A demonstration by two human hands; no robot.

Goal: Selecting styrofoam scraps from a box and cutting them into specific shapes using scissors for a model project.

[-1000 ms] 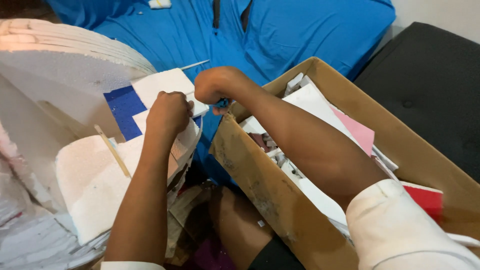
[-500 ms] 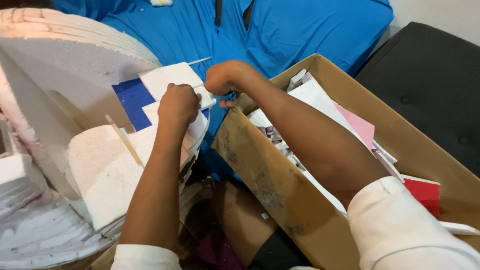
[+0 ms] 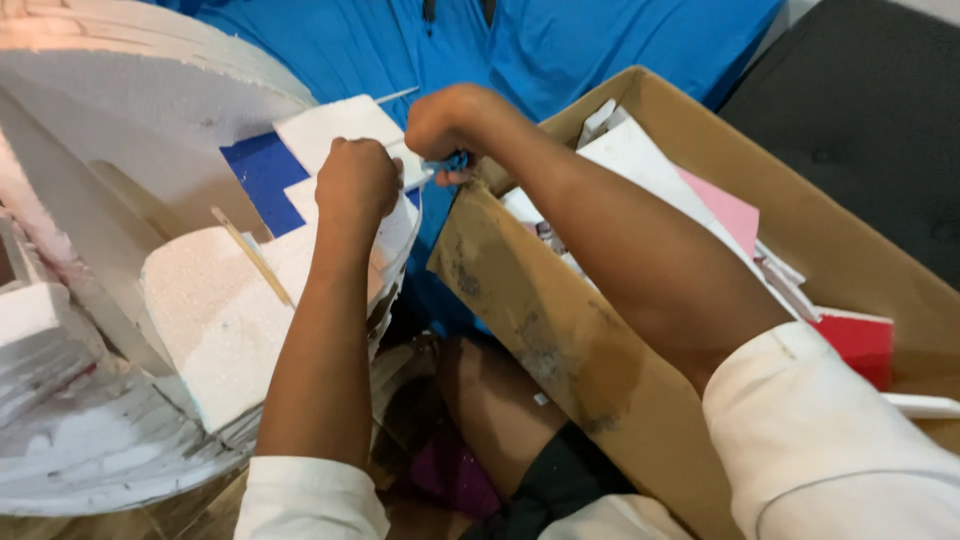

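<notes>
**Two hands work a white foam block beside a cardboard box**

View from above, looking down at a person's arms and lap. Left hand (image 3: 357, 182) sits centre-left, fingers clenched into a fist on top of a white foam block (image 3: 345, 130), pressing it down. Right hand (image 3: 452, 122) is just right of it and slightly farther, also clenched, gripping a small blue tool (image 3: 452, 163); only a bit of blue shows under the fingers, so can't tell what kind. The tool's end meets the foam block's right edge, btwn the two hands.

The foam block lies on a stack of foam sheets (image 3: 230, 300), w/ a blue panel (image 3: 262, 178) showing beneath it at the left. A thin wooden stick (image 3: 252, 257) rests diagonally across the stack. Larger white foam shapes (image 3: 120, 110) curve across the far left; more chunks at near left.

To the right: an open cardboard box (image 3: 540, 320), scuffed on its near wall, holding white sheets, a pink sheet (image 3: 725, 210) and a red piece (image 3: 855, 345). Blue cloth (image 3: 600, 50) is spread at the far side; a dark cushion (image 3: 870, 120) at far right.

Handling, as a judgement: the foam looks very light, stiff but crumbly, and prob. dents or snaps at thin edges. Best held flat from above w/ a broad palm, well in from the corners.
</notes>
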